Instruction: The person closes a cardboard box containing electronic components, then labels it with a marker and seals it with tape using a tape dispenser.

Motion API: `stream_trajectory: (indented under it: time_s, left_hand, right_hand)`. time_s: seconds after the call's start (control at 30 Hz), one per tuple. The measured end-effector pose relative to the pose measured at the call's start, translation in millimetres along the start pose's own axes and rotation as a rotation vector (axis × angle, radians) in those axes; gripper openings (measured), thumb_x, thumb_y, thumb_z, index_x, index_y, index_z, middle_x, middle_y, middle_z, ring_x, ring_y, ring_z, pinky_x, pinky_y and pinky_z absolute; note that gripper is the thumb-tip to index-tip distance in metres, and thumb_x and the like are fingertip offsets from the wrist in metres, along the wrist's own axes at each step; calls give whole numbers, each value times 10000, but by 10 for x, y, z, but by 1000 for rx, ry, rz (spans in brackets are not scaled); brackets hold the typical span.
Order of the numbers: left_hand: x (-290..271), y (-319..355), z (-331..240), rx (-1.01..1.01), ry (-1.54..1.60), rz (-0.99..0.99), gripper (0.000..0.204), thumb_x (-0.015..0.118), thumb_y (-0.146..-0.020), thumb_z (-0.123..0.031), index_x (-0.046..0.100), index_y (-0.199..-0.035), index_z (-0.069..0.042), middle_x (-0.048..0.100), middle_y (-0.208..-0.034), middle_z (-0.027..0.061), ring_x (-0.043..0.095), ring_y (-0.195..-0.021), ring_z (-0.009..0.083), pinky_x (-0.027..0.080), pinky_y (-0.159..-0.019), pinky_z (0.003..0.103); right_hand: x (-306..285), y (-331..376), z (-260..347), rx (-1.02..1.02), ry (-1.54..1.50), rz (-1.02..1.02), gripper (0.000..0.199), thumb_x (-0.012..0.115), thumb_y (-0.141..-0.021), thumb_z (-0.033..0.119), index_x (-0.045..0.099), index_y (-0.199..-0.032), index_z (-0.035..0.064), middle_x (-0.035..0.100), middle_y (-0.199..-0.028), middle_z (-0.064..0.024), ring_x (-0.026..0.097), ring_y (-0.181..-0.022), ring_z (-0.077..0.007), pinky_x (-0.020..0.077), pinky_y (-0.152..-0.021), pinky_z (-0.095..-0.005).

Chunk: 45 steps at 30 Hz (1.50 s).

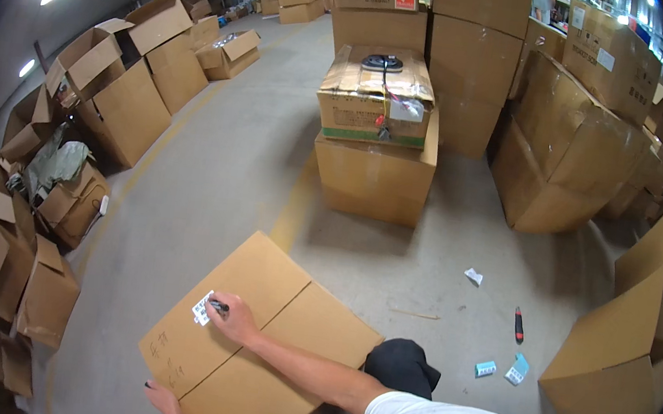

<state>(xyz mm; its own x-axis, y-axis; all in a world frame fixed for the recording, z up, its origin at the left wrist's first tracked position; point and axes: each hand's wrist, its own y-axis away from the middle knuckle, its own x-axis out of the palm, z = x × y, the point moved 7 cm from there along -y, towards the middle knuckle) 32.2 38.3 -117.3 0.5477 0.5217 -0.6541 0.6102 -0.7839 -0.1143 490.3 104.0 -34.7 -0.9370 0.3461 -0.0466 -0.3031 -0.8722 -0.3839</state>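
A closed, flat-topped cardboard box (255, 305) lies before me at a slant, with handwriting on its left part. My right hand (233, 320) is closed around a black marker (218, 305), its tip at a white printed label (201, 307) stuck on the cardboard. Down at the near left edge of the cardboard is my left hand (166, 405). Its fingers are closed, and a small black piece shaped like a marker cap (148, 384) shows at their tips.
On the floor to the right lie a red-and-black utility knife (519, 325), two small light-blue packs (485, 369) and a crumpled white scrap (473, 277). Stacked boxes (372, 175) stand ahead, with a coiled cable (382, 63) on top. Open cartons (617, 354) line both sides.
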Motion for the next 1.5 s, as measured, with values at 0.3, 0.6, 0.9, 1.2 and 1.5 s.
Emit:
stream_trajectory:
  time_s: [0.3,0.6,0.9,1.2,1.5]
  left_hand:
    - [-149,499,-762,18,33,4,511,423,-1327,-334,633,-1331,131,772,-1312,356,746,-1179,525,558,-1047,612]
    - [-310,628,-876,-51,-43,-81,522,422,-1340,-363,639,-1318,111,764,-1287,347,743,-1165,502,573,-1037,598]
    - [105,753,-1296,-114,-420,25,684,422,-1322,-461,681,-1656,77,734,-1634,358,674,-1535,547,550,-1284,589]
    - [257,699,-1359,-167,-497,62,697,445,-1314,-479,668,-1664,80,697,-1666,378,653,-1549,558,519,-1317,600]
    - [262,415,-1298,96,-288,-132,556,426,-1341,-405,647,-1372,104,756,-1338,345,729,-1241,520,566,-1076,601]
  right_hand:
    - [-270,36,159,91,-150,87,288,826,-1184,264,835,-1362,38,853,-1104,-162,763,-904,-247,614,-847,-409]
    - [-2695,-2856,997,-520,66,-414,176,651,-1202,87,656,-1033,39,684,-857,-99,683,-756,-258,568,-705,-443]
    - [-6359,-5690,-377,-7,1084,-592,407,786,-1076,156,626,-1446,99,857,-1159,-287,821,-1179,-509,613,-1074,-628]
    - [-6535,-5765,-825,-119,781,-598,259,732,-1056,32,741,-1300,118,871,-1121,-246,862,-1111,-463,652,-971,-566]
    - [-6720,-5217,-433,-240,679,-534,259,706,-1042,-9,749,-1279,88,849,-1068,-240,872,-1062,-413,649,-949,-536]
